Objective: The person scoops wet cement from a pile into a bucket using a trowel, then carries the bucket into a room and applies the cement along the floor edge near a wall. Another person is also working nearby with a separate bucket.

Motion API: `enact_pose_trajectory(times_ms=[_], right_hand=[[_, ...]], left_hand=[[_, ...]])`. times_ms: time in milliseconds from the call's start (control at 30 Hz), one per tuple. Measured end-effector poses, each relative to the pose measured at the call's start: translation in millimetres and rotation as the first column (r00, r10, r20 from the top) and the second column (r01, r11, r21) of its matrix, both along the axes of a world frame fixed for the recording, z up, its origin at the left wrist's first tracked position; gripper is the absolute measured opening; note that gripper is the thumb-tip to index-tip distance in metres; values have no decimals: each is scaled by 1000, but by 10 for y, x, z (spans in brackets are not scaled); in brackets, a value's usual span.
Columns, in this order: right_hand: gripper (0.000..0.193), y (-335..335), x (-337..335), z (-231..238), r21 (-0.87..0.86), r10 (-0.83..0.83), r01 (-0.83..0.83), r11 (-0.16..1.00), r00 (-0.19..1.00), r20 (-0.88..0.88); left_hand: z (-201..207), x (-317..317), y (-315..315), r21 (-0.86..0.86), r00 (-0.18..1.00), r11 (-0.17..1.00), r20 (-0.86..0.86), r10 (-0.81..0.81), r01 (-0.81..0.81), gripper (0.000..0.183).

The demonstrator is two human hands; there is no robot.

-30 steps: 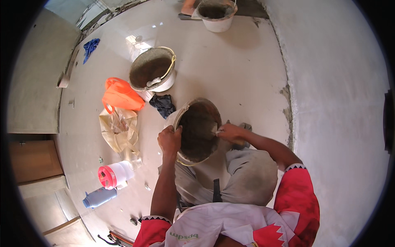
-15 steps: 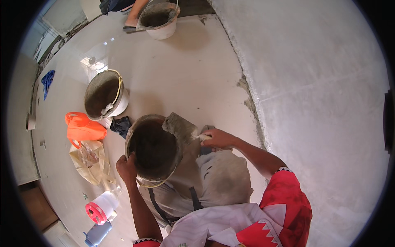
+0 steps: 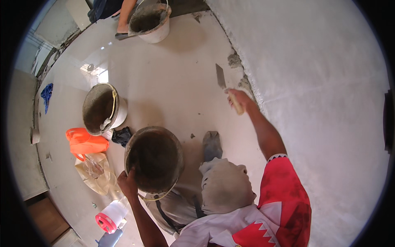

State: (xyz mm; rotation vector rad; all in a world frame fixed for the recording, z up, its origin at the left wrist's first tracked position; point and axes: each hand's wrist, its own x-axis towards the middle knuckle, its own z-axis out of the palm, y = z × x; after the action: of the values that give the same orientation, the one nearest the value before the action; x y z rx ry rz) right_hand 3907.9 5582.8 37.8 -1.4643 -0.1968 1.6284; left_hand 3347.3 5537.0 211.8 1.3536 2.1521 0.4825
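My right hand [image 3: 240, 101] is closed round the wooden handle of a trowel [image 3: 221, 77], over the floor beside the wall's foot. The trowel's thin blade points away from me and carries no visible heap of mortar. Grey mortar lumps [image 3: 234, 61] lie along the joint between floor and wall, close to the blade. My left hand [image 3: 128, 184] grips the near left rim of a mortar-stained bucket [image 3: 180, 164], which stands tilted toward me between my left arm and my knee. Dark grey mortar [image 3: 152, 158] shows inside it.
A second bucket [image 3: 120, 113] stands to the left, by an orange plastic container [image 3: 87, 142], a dark cloth [image 3: 121, 136] and a beige bag [image 3: 95, 173]. A red-lidded jug [image 3: 111, 216] is lower left. Another person's arm [image 3: 126, 16] is beside a far bucket [image 3: 158, 35]. The grey wall [image 3: 317, 82] rises right.
My right hand has moved the trowel forward from the bucket's rim to the wall's foot. The mortar on its blade is gone, and a lump shows at the joint. My left hand keeps its grip.
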Motion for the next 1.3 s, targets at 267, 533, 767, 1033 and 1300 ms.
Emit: enact_pose_trajectory(times_ms=[267,533,767,1033,1300], right_hand=[[54,535,-401,-306,192,-262,178,965,688,677],[53,1229,-167,-756,67,-165,239,969,417,894],[55,603,78,-915,17,-120,302,953,326,938],[43,-406,-360,-711,112,-191,283,953,270,944],[42,-460,-124,-637,19,-76,220,975,254,964]], left_hand=[[30,56,47,25,995,997,-58,-78,79,38],[59,185,94,-22,995,998,75,65,-63,30],[93,179,115,-39,996,999,87,31,-28,29],[-17,3,-28,38,992,999,128,7,-12,30],[0,30,100,20,998,998,30,-60,60,38]])
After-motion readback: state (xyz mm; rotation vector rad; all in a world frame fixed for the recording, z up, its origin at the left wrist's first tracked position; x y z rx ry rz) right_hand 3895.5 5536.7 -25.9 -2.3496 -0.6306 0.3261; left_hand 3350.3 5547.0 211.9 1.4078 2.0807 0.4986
